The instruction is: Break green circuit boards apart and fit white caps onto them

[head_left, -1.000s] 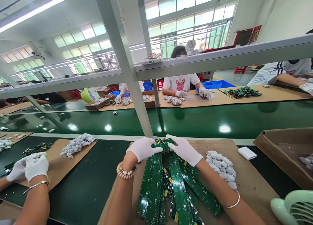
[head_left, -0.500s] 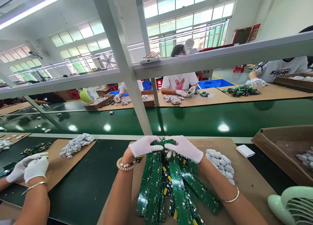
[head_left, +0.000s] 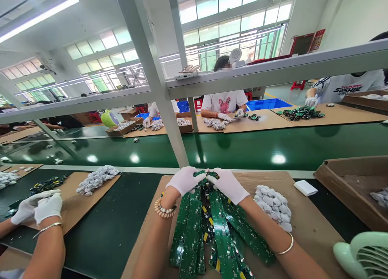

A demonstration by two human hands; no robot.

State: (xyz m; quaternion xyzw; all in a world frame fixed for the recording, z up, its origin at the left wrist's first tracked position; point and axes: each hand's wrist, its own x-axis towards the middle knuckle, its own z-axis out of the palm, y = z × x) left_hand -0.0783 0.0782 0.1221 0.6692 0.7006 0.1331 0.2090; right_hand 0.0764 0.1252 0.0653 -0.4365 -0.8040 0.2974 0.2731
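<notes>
Head view, board in hand: a short green board point(head_left: 200, 174) was up at the cardboard's far edge, between the two hands, its ends running in under the gloved fingers; whether it was one piece or two at the middle, I could not tell.
Left hand: the white-gloved left hand point(head_left: 183, 181) grasped the board's left end, thumb toward the middle.
Right hand: the white-gloved right hand point(head_left: 230, 186) grasped the right end, fingertips close to the left hand's.
Strips: long green strips point(head_left: 190, 230) lay fanned below the hands, from near the cardboard's far edge down toward its near edge, with yellow and black parts showing between them.
Cardboard: the sheet point(head_left: 312, 230) lay under the strips, its far edge just short of the pale rail point(head_left: 303, 174).
White pieces: a heap point(head_left: 274, 208) sat beside the right forearm, toward the cardboard's far right corner.
White block: a small block point(head_left: 305, 187) lay just off that corner.
Box: a brown box point(head_left: 336, 178) stood beyond the cardboard's right edge, with pale pieces inside.
Wrists: a bead bracelet point(head_left: 165, 208) circled the left, a bangle point(head_left: 287, 246) the right forearm.
Neighbour: a co-worker's gloved hands point(head_left: 48, 206) were together, well to the left; what they held, I could not tell.
Belt: a green belt point(head_left: 242, 149) ran past the rail.
</notes>
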